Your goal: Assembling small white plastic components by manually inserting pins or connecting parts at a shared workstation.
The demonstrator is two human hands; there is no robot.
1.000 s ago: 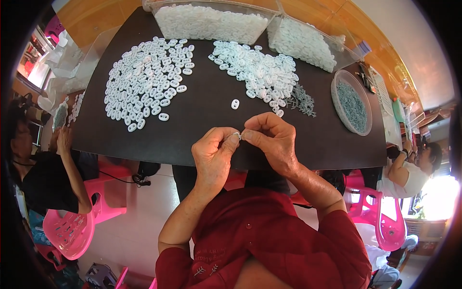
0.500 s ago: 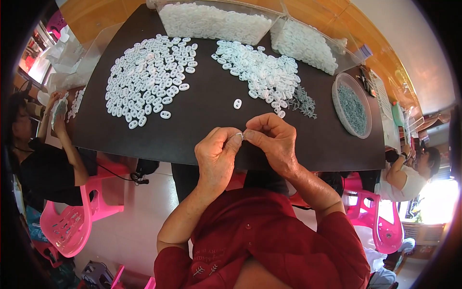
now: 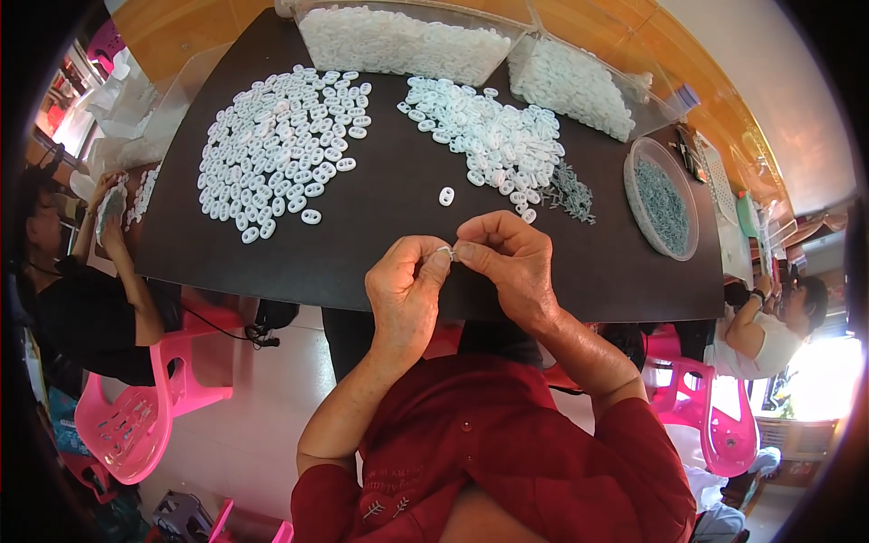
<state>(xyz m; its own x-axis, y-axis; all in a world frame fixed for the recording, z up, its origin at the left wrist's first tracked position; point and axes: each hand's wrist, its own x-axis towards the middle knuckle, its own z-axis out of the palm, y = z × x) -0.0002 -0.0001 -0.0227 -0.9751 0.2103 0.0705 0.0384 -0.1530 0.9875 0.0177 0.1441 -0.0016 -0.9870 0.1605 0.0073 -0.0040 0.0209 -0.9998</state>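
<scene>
Your left hand point(image 3: 405, 281): pinched on a small white piece point(image 3: 451, 254), over the desk point(image 3: 290, 262) near its front edge
Your right hand point(image 3: 471, 251): fingertips narrowed beside that piece; you cannot tell what they grip
Long clear bin point(image 3: 520, 42): heaped with white links point(image 3: 407, 38)
Second clear bin point(image 3: 654, 115): beside it, likewise filled
Round dish point(image 3: 633, 204): grey-blue pins point(image 3: 665, 208), on your right

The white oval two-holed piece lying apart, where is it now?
In the head view, the white piece lies centrally, just beyond the hands, between the left white pile and right white pile.
</scene>
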